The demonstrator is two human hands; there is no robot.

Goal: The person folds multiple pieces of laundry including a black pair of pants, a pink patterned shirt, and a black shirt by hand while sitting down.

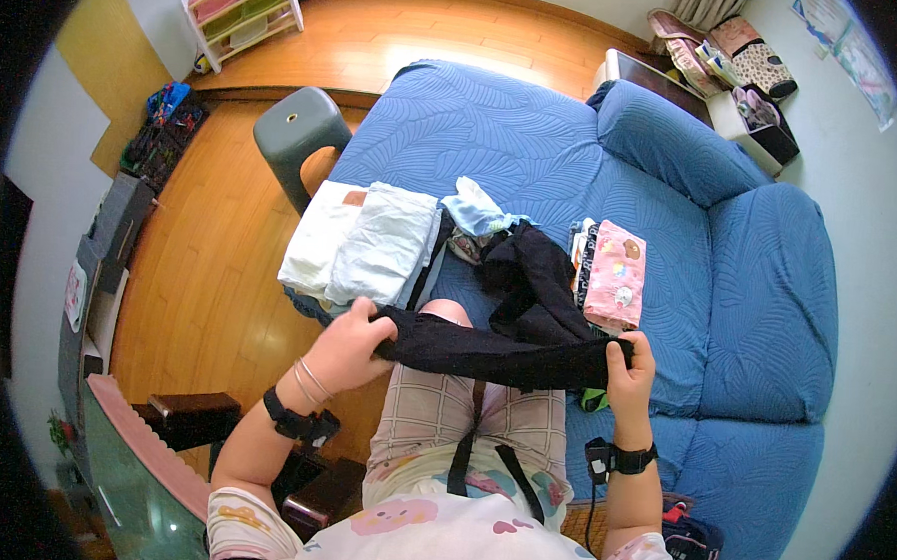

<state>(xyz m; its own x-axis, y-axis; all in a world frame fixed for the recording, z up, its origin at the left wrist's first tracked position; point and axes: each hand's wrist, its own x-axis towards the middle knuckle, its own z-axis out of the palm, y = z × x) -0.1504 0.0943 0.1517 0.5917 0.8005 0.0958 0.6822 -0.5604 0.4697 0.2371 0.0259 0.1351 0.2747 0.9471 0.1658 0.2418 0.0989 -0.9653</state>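
Black garment point(495, 352) stretched over the lap, left hand point(351, 346) and right hand point(632, 366) gripping its ends, forearms raised

Bright daylight — sharp, fisheye-bent, dark-vignetted edges

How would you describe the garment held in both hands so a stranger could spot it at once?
Start at the blue sofa bed, then drop to its near edge, above the person's knees. The black garment is stretched between the left hand and right hand. Unlike the folded white and pink piles, it is dark and unfolded.
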